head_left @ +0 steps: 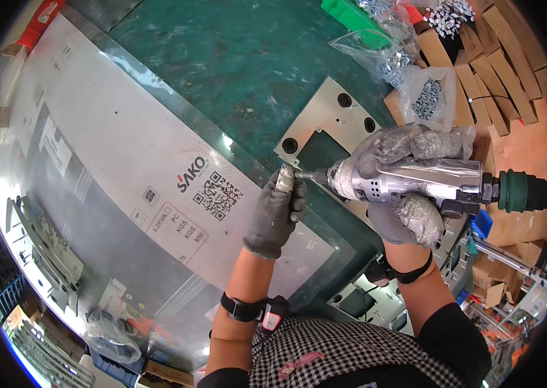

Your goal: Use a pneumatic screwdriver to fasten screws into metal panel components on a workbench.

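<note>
Two gloved hands (274,218), smooth metal driver (428,178)

**A wide look down from the head onto the bench (215,58)**

The view comes from the left of two fisheye cameras worn side by side on the person's head. It faces down, upright and unmirrored, over the checked apron (344,346) at the lower edge. From there the left forearm (240,278) and right forearm (423,294) run up toward the middle. The power tool (402,181), right of centre, is near the lens and looms large. The pale sheet (112,136) spreads across the left, its outer side bowing toward the dark round rim, while cardboard pieces (503,64) fill the upper right.
</note>
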`<state>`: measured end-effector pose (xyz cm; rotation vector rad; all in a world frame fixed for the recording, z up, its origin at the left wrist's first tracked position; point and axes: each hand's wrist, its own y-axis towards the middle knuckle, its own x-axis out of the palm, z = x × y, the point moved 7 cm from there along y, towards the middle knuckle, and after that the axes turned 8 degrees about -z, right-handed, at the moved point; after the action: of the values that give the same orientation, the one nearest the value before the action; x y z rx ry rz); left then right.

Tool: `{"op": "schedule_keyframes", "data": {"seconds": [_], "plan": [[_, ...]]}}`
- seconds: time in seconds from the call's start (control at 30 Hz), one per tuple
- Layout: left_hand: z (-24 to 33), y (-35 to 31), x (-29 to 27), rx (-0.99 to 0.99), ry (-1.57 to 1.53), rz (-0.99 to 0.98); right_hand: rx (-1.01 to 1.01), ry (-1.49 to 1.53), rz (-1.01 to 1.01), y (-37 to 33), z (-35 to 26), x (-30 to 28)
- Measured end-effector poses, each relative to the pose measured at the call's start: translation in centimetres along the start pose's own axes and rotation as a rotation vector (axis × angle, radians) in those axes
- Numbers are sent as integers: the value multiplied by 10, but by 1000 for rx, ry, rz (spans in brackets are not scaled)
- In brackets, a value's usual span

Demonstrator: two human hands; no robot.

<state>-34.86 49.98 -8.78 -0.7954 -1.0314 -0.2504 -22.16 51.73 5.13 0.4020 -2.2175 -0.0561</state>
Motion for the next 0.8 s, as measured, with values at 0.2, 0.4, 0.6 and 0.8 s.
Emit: {"op": "schedule_keyframes", "data": {"seconds": [0.2, 0.4, 0.6, 0.8], "plan": [[6, -4, -6, 14, 244, -87, 60, -33, -11, 1, 24, -14], [24, -13, -9, -176, 516, 49, 95, -220, 10, 2, 37, -27], [12, -10, 3, -181, 691, -110, 114, -398, 25, 4, 44, -33], [-2, -3, -3, -144, 564, 3, 328, -616, 143, 5, 53, -36]]}}
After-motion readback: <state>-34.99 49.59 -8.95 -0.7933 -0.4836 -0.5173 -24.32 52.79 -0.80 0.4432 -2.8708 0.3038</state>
